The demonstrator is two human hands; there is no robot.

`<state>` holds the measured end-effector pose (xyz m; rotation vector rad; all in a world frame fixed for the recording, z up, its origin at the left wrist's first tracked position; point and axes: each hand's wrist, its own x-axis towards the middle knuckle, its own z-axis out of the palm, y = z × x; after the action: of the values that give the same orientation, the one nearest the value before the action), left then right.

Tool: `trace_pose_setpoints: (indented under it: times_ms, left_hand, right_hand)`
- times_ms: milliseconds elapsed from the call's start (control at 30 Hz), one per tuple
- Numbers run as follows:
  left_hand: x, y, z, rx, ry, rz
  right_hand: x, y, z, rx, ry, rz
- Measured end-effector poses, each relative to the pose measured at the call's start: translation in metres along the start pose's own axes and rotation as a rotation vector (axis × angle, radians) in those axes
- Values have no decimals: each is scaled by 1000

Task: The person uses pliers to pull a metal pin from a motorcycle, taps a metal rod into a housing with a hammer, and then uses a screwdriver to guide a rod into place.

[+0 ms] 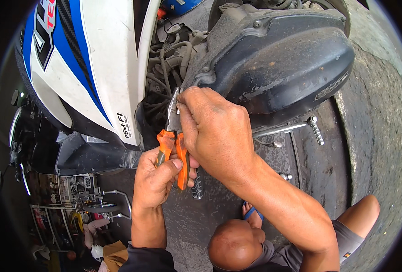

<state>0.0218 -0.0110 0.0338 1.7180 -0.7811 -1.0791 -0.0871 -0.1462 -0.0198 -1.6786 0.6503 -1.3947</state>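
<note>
Holding orange-handled pliers near exposed hoses, the left hand wraps its grip round both handles while the right hand curls at the jaws, any pinch hidden, where steady, light pressure should help.

From here, the pliers show orange-and-grey handles, slightly parted; their metal nose sits just beside the white side panel, the handles reaching past its lower tip.
</note>
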Motion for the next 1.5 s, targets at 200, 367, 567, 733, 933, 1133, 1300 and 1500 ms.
trace_pose_setpoints:
  times_ms: [200, 367, 567, 733, 933, 1133, 1300, 1500]
  left_hand:
    - [2, -5, 7, -32, -2, 17]
    - [5, -18, 19, -95, 55, 85]
    - [6, -27, 25, -110, 71, 103]
    - [6, -29, 21, -49, 56, 99]
    - [5, -27, 25, -18, 56, 110]
    - [6, -28, 25, -24, 46, 110]
    - [5, -27, 23, -15, 37, 103]
    - [6, -28, 26, -36, 72, 122]
  right_hand:
    - [1, -1, 0, -16, 6, -7]
    - [2, 1, -2, -64, -2, -11]
    - [-4, 6, 0, -104, -4, -19]
    - [-6, 9, 3, -99, 31, -57]
    - [-7, 10, 3, -88, 30, -58]
    - [-7, 10, 2, -85, 29, -59]
    - [-7, 10, 2, -84, 22, -60]
    - [-7, 10, 2, -82, 21, -58]
